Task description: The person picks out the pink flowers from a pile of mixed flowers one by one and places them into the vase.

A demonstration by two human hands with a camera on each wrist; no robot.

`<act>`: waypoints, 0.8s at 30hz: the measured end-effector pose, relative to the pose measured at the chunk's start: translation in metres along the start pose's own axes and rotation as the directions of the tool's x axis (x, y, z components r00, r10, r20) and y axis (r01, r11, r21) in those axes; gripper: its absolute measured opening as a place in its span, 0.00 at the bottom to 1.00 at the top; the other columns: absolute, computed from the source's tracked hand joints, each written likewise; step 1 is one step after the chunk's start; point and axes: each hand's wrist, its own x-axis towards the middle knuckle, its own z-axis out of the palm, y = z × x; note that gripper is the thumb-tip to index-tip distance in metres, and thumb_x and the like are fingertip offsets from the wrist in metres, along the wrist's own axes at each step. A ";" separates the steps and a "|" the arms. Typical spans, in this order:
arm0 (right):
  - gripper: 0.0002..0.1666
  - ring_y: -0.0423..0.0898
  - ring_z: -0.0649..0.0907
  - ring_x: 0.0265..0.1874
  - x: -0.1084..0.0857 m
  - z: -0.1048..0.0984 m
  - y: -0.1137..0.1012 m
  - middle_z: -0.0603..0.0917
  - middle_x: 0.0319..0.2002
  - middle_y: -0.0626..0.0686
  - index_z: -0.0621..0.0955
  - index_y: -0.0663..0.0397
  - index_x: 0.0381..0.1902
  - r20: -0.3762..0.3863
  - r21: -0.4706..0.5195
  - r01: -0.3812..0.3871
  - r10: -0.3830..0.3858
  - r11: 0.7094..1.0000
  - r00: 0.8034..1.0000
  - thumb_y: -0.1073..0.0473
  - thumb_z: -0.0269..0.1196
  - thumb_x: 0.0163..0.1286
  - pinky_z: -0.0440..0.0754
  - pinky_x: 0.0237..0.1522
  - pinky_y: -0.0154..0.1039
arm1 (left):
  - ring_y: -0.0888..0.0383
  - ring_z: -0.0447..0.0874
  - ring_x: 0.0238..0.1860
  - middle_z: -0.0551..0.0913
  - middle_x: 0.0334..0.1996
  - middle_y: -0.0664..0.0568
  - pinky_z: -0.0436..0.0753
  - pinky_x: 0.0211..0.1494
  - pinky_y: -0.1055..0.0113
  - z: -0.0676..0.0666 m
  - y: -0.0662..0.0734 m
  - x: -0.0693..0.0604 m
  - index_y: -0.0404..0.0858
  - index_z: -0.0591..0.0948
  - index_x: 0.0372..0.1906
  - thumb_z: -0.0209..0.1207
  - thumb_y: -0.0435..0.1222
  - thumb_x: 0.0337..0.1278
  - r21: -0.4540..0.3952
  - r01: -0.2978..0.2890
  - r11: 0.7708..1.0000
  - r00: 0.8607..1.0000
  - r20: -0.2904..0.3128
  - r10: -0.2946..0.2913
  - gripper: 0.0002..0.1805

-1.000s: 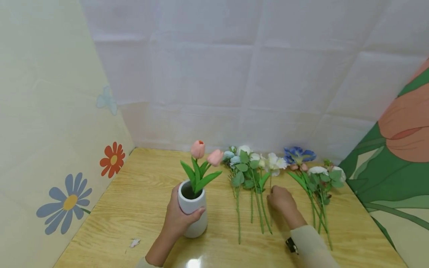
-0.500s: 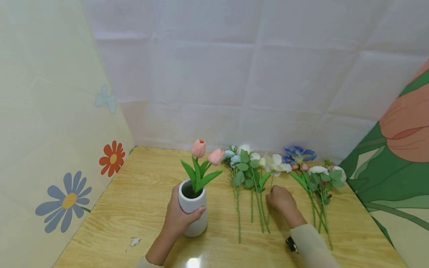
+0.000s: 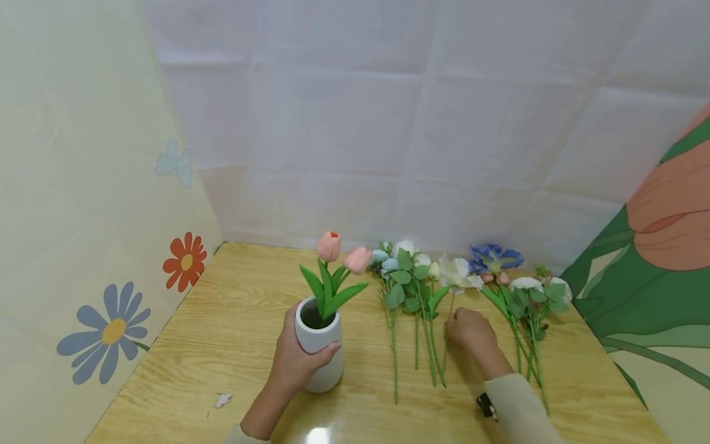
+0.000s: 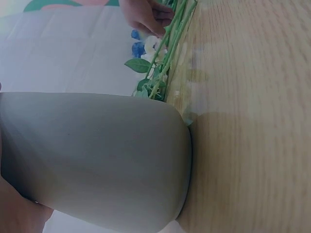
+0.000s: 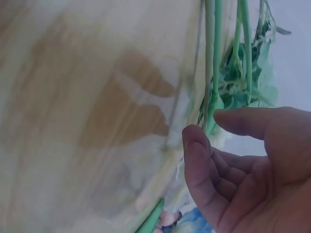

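The left hand (image 3: 299, 357) gripped the vase (image 3: 327, 364), the right hand's (image 3: 471, 333) fingers seemingly a flower stem (image 3: 452, 302); leftward, counter (image 3: 233, 333) stretched to its edge.

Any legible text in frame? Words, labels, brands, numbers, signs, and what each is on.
None that I can read.
White cylindrical vase: no marking on the visible sides.
Cream wall panel with printed daisies: pictures only, no lettering.
Panel with coral bloom and green leaves: likewise.
Small black item at the right cuff: too small to tell.
Small white scrap on the table: too small to tell.
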 end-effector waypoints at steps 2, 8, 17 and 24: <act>0.25 0.69 0.82 0.45 0.000 -0.002 0.004 0.80 0.52 0.74 0.75 0.76 0.58 -0.006 0.001 0.002 -0.002 1.000 1.000 0.57 0.54 0.76 0.82 0.42 0.58 | 0.51 0.80 0.49 0.79 0.54 0.46 0.81 0.49 0.53 0.000 0.000 0.000 0.39 0.63 0.71 0.78 0.37 0.41 0.000 -0.002 1.000 1.000 -0.001 0.002 0.50; 0.28 0.71 0.80 0.50 0.002 -0.009 0.016 0.77 0.57 0.77 0.72 0.79 0.61 -0.025 -0.022 0.014 -0.015 1.000 1.000 0.56 0.55 0.76 0.80 0.45 0.60 | 0.52 0.80 0.49 0.79 0.54 0.48 0.81 0.49 0.54 0.000 0.000 0.000 0.40 0.63 0.71 0.78 0.37 0.41 -0.004 0.002 1.000 1.000 -0.010 -0.002 0.51; 0.30 0.73 0.79 0.49 0.006 -0.019 0.042 0.76 0.55 0.80 0.70 0.84 0.60 -0.056 -0.016 0.019 -0.020 1.000 0.998 0.58 0.57 0.75 0.80 0.45 0.60 | 0.51 0.80 0.49 0.80 0.53 0.47 0.81 0.50 0.54 0.000 -0.002 -0.001 0.40 0.64 0.71 0.79 0.37 0.39 -0.006 0.006 1.000 1.000 -0.014 -0.006 0.50; 0.28 0.70 0.81 0.43 0.006 -0.028 0.060 0.78 0.50 0.78 0.72 0.82 0.57 -0.074 -0.028 -0.027 0.025 0.999 0.997 0.59 0.59 0.74 0.81 0.40 0.59 | 0.51 0.80 0.48 0.80 0.53 0.47 0.81 0.50 0.53 0.000 -0.002 0.000 0.39 0.64 0.70 0.79 0.37 0.39 -0.005 0.006 1.000 1.000 -0.018 -0.006 0.50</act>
